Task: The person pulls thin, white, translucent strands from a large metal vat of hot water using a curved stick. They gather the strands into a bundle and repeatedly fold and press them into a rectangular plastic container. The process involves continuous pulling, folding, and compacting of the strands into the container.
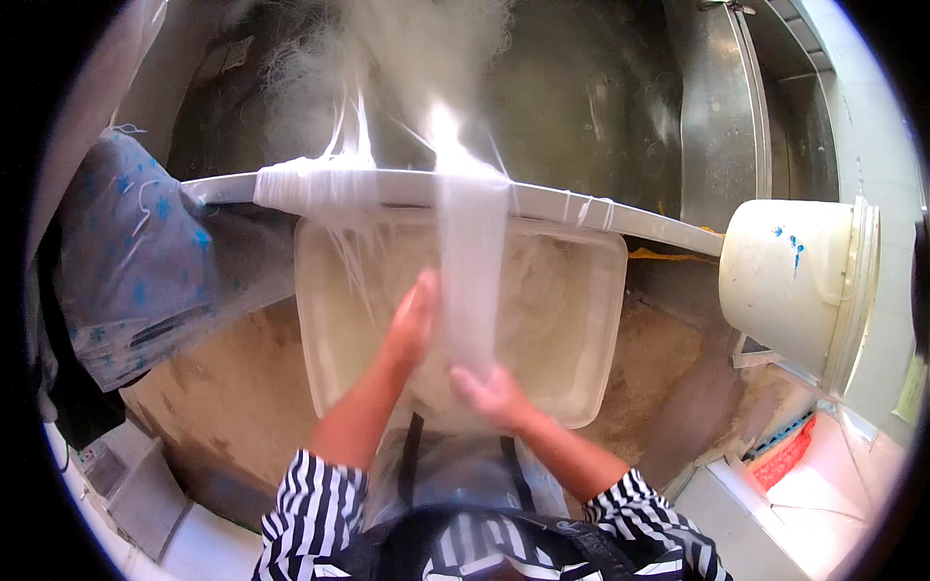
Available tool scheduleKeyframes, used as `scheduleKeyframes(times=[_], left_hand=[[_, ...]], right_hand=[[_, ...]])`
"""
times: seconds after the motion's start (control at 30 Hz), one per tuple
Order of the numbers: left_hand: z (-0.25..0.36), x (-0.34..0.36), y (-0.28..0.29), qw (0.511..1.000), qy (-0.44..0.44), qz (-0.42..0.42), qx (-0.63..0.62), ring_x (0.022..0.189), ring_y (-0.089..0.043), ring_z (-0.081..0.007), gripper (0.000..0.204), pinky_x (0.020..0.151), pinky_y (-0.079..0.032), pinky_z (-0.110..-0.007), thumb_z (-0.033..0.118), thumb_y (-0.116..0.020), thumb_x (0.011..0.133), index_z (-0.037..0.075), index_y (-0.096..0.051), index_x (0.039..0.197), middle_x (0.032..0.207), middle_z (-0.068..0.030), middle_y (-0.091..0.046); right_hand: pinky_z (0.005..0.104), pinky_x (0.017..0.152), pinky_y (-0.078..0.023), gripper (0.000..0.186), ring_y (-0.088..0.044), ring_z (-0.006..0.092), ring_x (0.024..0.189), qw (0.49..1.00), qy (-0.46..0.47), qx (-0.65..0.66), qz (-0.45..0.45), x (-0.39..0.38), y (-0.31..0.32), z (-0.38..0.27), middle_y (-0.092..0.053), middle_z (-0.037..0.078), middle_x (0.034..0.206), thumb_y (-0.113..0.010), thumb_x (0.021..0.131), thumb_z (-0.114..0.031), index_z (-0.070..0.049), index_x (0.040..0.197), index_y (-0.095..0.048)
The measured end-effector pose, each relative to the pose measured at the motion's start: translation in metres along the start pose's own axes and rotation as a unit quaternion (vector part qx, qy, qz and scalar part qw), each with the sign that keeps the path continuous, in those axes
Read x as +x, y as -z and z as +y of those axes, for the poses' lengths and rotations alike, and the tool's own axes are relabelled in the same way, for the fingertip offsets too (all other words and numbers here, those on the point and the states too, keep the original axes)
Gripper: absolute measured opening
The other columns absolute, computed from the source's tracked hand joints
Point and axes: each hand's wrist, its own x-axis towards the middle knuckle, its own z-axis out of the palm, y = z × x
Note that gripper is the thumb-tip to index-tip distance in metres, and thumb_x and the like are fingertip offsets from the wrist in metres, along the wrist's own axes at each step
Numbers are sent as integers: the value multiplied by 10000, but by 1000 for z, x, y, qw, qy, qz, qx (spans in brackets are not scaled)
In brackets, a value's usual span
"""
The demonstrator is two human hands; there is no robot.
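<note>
Striped sleeves [310,504] and a dark apron bib enter from the lower edge, nearest the lens. Landmark: the translucent rectangular tub [581,320], set on a brown, wet floor. Left hand [412,320], over the tub's middle, is held flat with fingers extended, pressed against the left face of a hanging band of white noodle strands [472,281]; no clenching is visible. Right hand [489,392], over the tub's near rim, supports the band's lower end with loosely curled fingers; whether it pinches the strands cannot be told. The band descends from a white rail [387,186] crossing above the tub's far rim, where further strands are wound at the left. Beyond the tub rises a steel wall. A cream bucket [790,281] lies on its side right of the tub, well apart. A blue-patterned cloth [136,252] hangs left of it. Bare floor flanks both long sides.
</note>
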Motion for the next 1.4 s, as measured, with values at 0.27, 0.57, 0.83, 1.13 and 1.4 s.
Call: scheduleKeyframes(times=[0.27,0.57,0.83,1.13,1.4], left_hand=[[69,-33,-66,969,-13,-151,195,589,-540,-132,230,573,-443,-264,214,-435,848,23,-542,919,637,-52,-558],[-34,-59,27,994,70,10,-83,973,-485,-218,635,846,-370,-357,530,-299,821,23,-342,1202,1039,-113,-525],[65,22,-21,987,94,-48,-119,607,-502,-112,335,555,-435,-269,324,-429,848,7,-503,927,703,-62,-540],[-30,-96,-11,864,-6,-270,425,887,-497,-192,218,783,-396,-320,207,-468,824,71,-518,987,922,-76,-534],[0,14,18,996,-21,14,-87,983,-481,-239,613,846,-381,-374,484,-274,844,-32,-352,1166,1071,-174,-487]], right_hand=[[398,941,-281,647,-358,259,1138,960,135,245,10,50,66,-41,-354,179,1233,-321,820,-516,-20,1235,-298],[211,464,-365,192,-450,63,513,985,78,61,-144,37,8,-126,-491,-3,596,-462,842,-241,-67,885,-531],[318,720,-440,267,-553,188,750,941,166,-294,38,8,25,59,-583,79,838,-506,793,-186,-32,1011,-520],[282,583,-460,416,-554,168,665,936,10,303,-180,80,33,-128,-557,81,807,-376,852,-381,-19,1038,-459],[333,697,-424,294,-534,245,754,957,36,-226,-179,-20,-3,1,-567,136,815,-483,822,-317,-40,902,-545]])
